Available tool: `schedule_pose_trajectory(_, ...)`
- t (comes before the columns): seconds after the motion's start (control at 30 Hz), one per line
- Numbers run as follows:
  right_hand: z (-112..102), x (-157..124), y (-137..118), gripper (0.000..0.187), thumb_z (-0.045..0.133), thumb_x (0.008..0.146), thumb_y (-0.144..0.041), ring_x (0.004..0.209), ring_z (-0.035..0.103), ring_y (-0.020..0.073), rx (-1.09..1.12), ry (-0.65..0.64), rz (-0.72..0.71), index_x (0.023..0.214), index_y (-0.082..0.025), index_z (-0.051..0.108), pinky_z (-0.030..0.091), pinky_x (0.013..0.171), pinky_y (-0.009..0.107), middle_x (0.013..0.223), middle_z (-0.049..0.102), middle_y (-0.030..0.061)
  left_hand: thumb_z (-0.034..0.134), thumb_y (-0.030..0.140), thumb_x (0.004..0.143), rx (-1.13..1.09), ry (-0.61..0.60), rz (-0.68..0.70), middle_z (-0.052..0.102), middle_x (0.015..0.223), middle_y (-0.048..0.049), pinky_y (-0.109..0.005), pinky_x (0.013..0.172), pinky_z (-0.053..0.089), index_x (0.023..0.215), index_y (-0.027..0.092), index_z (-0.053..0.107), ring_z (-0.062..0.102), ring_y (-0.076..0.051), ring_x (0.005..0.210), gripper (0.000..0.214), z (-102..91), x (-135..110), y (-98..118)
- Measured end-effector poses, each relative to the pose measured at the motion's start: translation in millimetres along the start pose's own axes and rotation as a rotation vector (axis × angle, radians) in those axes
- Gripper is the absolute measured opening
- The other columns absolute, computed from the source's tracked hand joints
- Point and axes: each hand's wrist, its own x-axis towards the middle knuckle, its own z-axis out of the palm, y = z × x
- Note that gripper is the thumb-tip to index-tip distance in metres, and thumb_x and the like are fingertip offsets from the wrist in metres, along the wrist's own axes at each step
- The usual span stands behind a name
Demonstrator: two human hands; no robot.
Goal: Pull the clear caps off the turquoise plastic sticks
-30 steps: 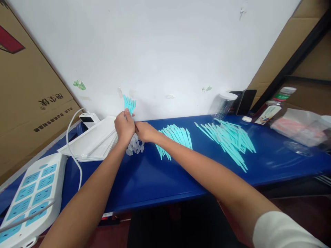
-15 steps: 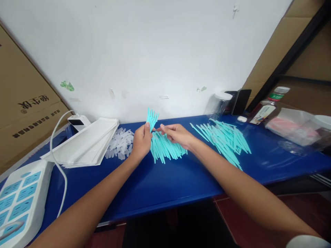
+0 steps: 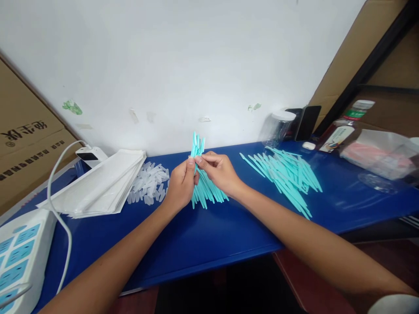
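Observation:
A small upright bundle of slim turquoise plastic sticks point(image 3: 197, 145) is pinched in my left hand point(image 3: 180, 181), their upper ends fanned above the thumb. My right hand point(image 3: 222, 172) meets it from the right, thumb and fingers closed on the bundle's right side; the exact grip is partly hidden. Beneath both hands lies a pile of similar turquoise sticks point(image 3: 209, 189). Left of my left hand is a heap of small translucent caps point(image 3: 149, 183). A second pile of turquoise sticks point(image 3: 284, 174) spreads out beyond my right forearm.
White envelope-like sheets point(image 3: 98, 187) are stacked on the blue table point(image 3: 196, 248), near a white power strip point(image 3: 26, 257) with a cable. At the back right stand a clear jar point(image 3: 278, 128), a dark phone point(image 3: 307, 124), a bottle point(image 3: 342, 128) and a pink-filled bag point(image 3: 376, 155).
My right hand has moved left and up from over the pile to the bundle, now touching my left hand. The bundle stands straighter. The head view has shifted slightly.

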Motion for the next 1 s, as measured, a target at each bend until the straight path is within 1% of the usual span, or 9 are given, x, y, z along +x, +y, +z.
schedule_pose_trajectory(0.1, -2.9, 0.8, 1.9, 0.053, 0.067, 0.088, -0.071, 0.067, 0.044, 0.0133, 0.033, -0.038, 0.028, 0.078, -0.02, 0.074, 0.04, 0.063, 0.027, 0.076, 0.055, -0.0005, 0.032, 0.059, 0.108, -0.034, -0.059, 0.009, 0.054, 0.061, -0.0012, -0.031, 0.058, 0.044, 0.069, 0.022, 0.052, 0.053, -0.016, 0.057, 0.058, -0.6, 0.5, -1.7)
schedule_pose_trajectory(0.2, -5.3, 0.6, 2.4, 0.05, 0.066, 0.091, -0.069, 0.063, 0.051, 0.0131, 0.075, -0.101, 0.032, 0.091, -0.02, 0.078, 0.046, 0.064, 0.028, 0.076, 0.06, -0.0003, 0.032, 0.058, 0.108, -0.094, -0.109, 0.019, 0.057, 0.062, -0.0015, -0.032, 0.057, 0.046, 0.072, 0.021, 0.055, 0.054, -0.016, 0.055, 0.056, -0.4, 1.6, -0.3)
schedule_pose_trajectory(0.33, -8.1, -0.2, -5.2, 0.057, 0.062, 0.092, -0.073, 0.056, 0.06, 0.0152, 0.131, -0.189, 0.053, 0.107, -0.02, 0.078, 0.052, 0.063, 0.032, 0.072, 0.059, -0.0017, 0.032, 0.058, 0.108, -0.16, -0.153, 0.016, 0.061, 0.068, -0.002, -0.032, 0.058, 0.048, 0.085, 0.021, 0.058, 0.055, -0.016, 0.055, 0.051, -0.3, 2.3, 1.5)
schedule_pose_trajectory(0.47, -10.6, -0.8, -15.9, 0.053, 0.061, 0.093, -0.071, 0.057, 0.062, 0.0149, 0.077, -0.184, 0.019, 0.087, -0.021, 0.074, 0.055, 0.067, 0.034, 0.075, 0.059, -0.0011, 0.032, 0.057, 0.109, -0.149, -0.179, 0.054, 0.065, 0.079, -0.0051, -0.032, 0.064, 0.05, 0.085, 0.021, 0.056, 0.057, -0.017, 0.065, 0.049, -0.8, 0.8, 1.2)
schedule_pose_trajectory(0.6, -10.9, -1.8, -22.5, 0.051, 0.061, 0.096, -0.068, 0.071, 0.062, 0.0169, -0.093, -0.153, -0.024, 0.076, -0.021, 0.071, 0.052, 0.073, 0.033, 0.077, 0.062, 0.0019, 0.03, 0.054, 0.11, -0.056, -0.157, 0.091, 0.063, 0.079, -0.0037, -0.032, 0.066, 0.047, 0.09, 0.022, 0.056, 0.055, -0.017, 0.067, 0.046, -0.3, -1.2, 1.0)
schedule_pose_trajectory(0.73, -8.3, -2.3, -23.0, 0.055, 0.057, 0.099, -0.064, 0.085, 0.06, 0.0206, -0.184, -0.085, -0.092, 0.065, -0.022, 0.065, 0.05, 0.083, 0.033, 0.061, 0.059, 0.0023, 0.027, 0.051, 0.111, 0.063, -0.13, 0.112, 0.059, 0.077, -0.0017, -0.032, 0.066, 0.042, 0.09, 0.022, 0.053, 0.055, -0.017, 0.066, 0.044, 0.6, -2.5, 0.3)
schedule_pose_trajectory(0.8, -6.8, -2.6, -22.0, 0.057, 0.059, 0.098, -0.065, 0.075, 0.057, 0.0178, -0.142, -0.044, -0.061, 0.062, -0.021, 0.062, 0.049, 0.074, 0.031, 0.062, 0.06, 0.0017, 0.025, 0.05, 0.112, 0.102, -0.117, 0.119, 0.057, 0.075, -0.0007, -0.032, 0.065, 0.04, 0.092, 0.023, 0.052, 0.054, -0.017, 0.065, 0.043, 1.5, -3.8, -0.6)
schedule_pose_trajectory(0.9, -5.4, -3.0, -21.7, 0.053, 0.067, 0.09, -0.068, 0.051, 0.05, 0.0112, -0.025, -0.029, 0.058, 0.071, -0.019, 0.066, 0.041, 0.049, 0.027, 0.066, 0.059, -0.0009, 0.024, 0.051, 0.111, 0.136, -0.071, 0.107, 0.054, 0.072, 0.0004, -0.032, 0.062, 0.037, 0.094, 0.024, 0.05, 0.052, -0.017, 0.061, 0.042, 3.5, -6.3, -2.4)
schedule_pose_trajectory(1.0, -5.1, -3.1, -23.3, 0.049, 0.076, 0.083, -0.067, 0.044, 0.048, 0.0105, 0.079, -0.007, 0.129, 0.081, -0.018, 0.071, 0.038, 0.038, 0.026, 0.064, 0.06, -0.0018, 0.025, 0.053, 0.111, 0.211, -0.022, 0.096, 0.054, 0.07, 0.0007, -0.032, 0.06, 0.033, 0.091, 0.024, 0.047, 0.051, -0.018, 0.058, 0.041, 4.6, -7.9, -3.7)
